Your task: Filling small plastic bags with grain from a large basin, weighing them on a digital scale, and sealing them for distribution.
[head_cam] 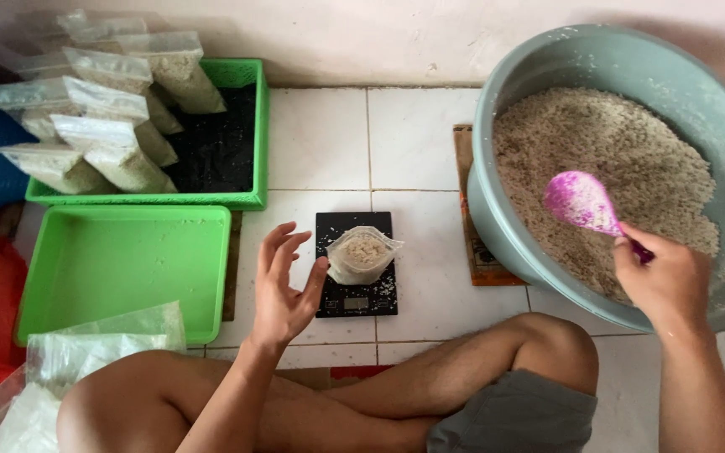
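A small clear bag point(362, 254) part-filled with pale grain stands open on a black digital scale point(356, 264), just beside the left hand's point(283, 281) thumb tip; that hand's fingers are spread loose, gripping nothing. The right hand point(663, 281) is clenched around the handle of a pink scoop point(582, 201), whose bowl sits over the grain in a large grey-green basin point(505, 101). Left of the open fingers lie an empty green tray point(119, 268) and a green basket point(237, 197) of filled bags point(111, 126).
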